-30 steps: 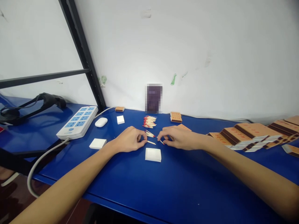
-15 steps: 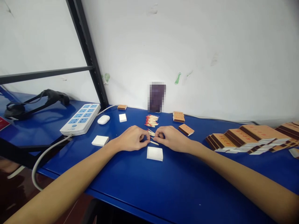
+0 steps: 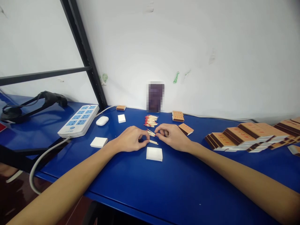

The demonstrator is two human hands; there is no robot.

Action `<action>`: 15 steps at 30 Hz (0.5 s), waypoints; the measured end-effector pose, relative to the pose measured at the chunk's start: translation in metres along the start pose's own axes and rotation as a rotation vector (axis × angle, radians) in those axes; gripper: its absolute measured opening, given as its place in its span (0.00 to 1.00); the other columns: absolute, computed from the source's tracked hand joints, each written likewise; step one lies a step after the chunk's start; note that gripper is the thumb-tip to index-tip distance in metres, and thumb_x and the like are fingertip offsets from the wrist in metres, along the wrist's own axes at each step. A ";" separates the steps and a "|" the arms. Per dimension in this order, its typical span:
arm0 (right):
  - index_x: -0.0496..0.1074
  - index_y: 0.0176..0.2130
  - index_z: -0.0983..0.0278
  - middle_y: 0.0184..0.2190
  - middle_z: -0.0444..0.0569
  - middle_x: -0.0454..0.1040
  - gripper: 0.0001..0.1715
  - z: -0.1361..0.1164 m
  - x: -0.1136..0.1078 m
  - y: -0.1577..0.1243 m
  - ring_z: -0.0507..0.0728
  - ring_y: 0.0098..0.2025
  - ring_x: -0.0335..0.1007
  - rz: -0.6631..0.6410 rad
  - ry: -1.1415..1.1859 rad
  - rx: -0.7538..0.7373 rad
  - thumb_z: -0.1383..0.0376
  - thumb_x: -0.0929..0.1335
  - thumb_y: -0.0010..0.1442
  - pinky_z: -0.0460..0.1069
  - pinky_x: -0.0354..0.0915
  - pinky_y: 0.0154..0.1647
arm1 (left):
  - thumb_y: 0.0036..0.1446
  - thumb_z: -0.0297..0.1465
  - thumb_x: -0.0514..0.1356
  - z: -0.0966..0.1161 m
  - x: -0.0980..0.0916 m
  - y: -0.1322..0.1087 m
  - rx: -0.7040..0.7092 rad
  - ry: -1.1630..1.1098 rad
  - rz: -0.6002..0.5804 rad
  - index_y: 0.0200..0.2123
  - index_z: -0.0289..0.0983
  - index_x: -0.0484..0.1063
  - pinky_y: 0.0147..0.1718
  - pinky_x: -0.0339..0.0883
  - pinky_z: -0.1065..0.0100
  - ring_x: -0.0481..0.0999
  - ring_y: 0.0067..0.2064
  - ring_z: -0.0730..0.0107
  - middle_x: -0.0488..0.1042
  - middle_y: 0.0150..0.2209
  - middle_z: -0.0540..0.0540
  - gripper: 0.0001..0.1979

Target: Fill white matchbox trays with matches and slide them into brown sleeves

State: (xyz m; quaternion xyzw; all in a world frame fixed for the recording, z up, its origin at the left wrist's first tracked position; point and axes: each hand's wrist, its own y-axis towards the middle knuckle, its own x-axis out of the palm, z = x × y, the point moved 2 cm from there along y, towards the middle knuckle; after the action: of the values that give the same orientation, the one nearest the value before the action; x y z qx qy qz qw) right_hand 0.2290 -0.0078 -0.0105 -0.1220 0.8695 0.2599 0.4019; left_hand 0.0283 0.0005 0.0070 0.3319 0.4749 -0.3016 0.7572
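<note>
My left hand (image 3: 134,139) is closed in a pinch on a few matches (image 3: 153,142), whose pale ends stick out to the right above the blue table. Opposite it, my right hand (image 3: 173,137) has thumb and forefinger together at the edge of a small loose group of matches (image 3: 150,133); a red head shows at its fingertips. Behind both hands lies a larger pile of red-headed matches (image 3: 151,121). A white matchbox tray (image 3: 154,154) sits just in front of the hands.
Stacked orange-and-brown matchboxes (image 3: 246,134) fill the right side. More matchboxes (image 3: 186,128) lie behind my right hand. To the left are a white box (image 3: 99,142), a white earbud case (image 3: 102,121), a power strip (image 3: 79,120) and a black strap (image 3: 35,101). A blurred dark panel (image 3: 156,97) stands at the wall.
My right fingers have moved up and away from the matches in my left hand to the small loose group. My left hand keeps its pinch. The view has shifted slightly.
</note>
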 end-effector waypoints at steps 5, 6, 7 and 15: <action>0.76 0.44 0.60 0.28 0.44 0.69 0.13 0.000 0.006 -0.003 0.51 0.30 0.63 -0.065 -0.116 -0.116 0.66 0.65 0.62 0.47 0.56 0.31 | 0.56 0.33 0.56 -0.001 -0.002 -0.001 -0.028 0.025 0.014 0.37 0.38 0.75 0.24 0.50 0.72 0.57 0.20 0.78 0.62 0.18 0.56 0.10; 0.76 0.46 0.59 0.29 0.45 0.69 0.15 0.001 0.007 -0.003 0.51 0.31 0.64 -0.079 -0.130 -0.118 0.65 0.64 0.63 0.47 0.57 0.32 | 0.56 0.33 0.57 0.000 -0.002 -0.001 -0.035 0.029 0.019 0.40 0.38 0.75 0.23 0.50 0.72 0.58 0.20 0.77 0.61 0.18 0.56 0.11; 0.76 0.48 0.58 0.31 0.46 0.70 0.16 0.001 0.007 -0.003 0.52 0.31 0.65 -0.093 -0.138 -0.116 0.65 0.63 0.64 0.47 0.57 0.33 | 0.56 0.33 0.57 0.000 -0.003 -0.001 -0.040 0.033 0.022 0.42 0.38 0.74 0.23 0.49 0.72 0.58 0.20 0.77 0.61 0.18 0.56 0.12; 0.77 0.47 0.59 0.32 0.47 0.70 0.16 0.002 0.007 -0.006 0.52 0.32 0.67 -0.086 -0.139 -0.121 0.66 0.64 0.64 0.49 0.60 0.34 | 0.54 0.34 0.58 0.000 -0.003 -0.002 -0.049 0.053 0.014 0.49 0.39 0.71 0.24 0.51 0.72 0.61 0.21 0.76 0.62 0.19 0.57 0.18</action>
State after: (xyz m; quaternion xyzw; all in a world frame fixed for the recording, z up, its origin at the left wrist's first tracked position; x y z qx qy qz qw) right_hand 0.2283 -0.0114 -0.0189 -0.1650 0.8163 0.3021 0.4639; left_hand 0.0257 0.0001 0.0093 0.3246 0.4996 -0.2758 0.7543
